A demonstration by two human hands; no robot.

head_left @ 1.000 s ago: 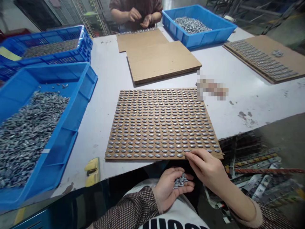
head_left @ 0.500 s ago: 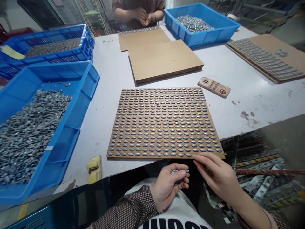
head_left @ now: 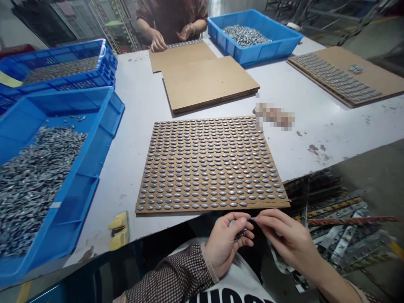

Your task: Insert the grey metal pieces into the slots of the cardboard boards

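Just in front of the table edge, my left hand (head_left: 229,240) is curled around several small grey oval metal pieces (head_left: 239,231). My right hand (head_left: 287,240) pinches at one such piece by the left thumb tip; the fingertips of both hands nearly meet there. Beyond them lies a cardboard sheet (head_left: 285,205) covered in rows of the same pointed oval pieces, laid lengthwise from side to side. Its nearest row (head_left: 203,206) runs from the left edge and stops short of the right corner.
A blue bin (head_left: 104,126) of loose pieces stands left, a blue crate (head_left: 109,63) behind it. Stacked boards (head_left: 211,82), another blue bin (head_left: 268,52) and a part-filled board (head_left: 381,71) lie farther back. Yellow object (head_left: 119,230) near the edge. A co-worker's hand (head_left: 158,41) is opposite.
My right hand has left the sheet's near edge and come to my left hand's fingertips. The co-worker's hands have parted, one reaching the far board. The view has shifted slightly.
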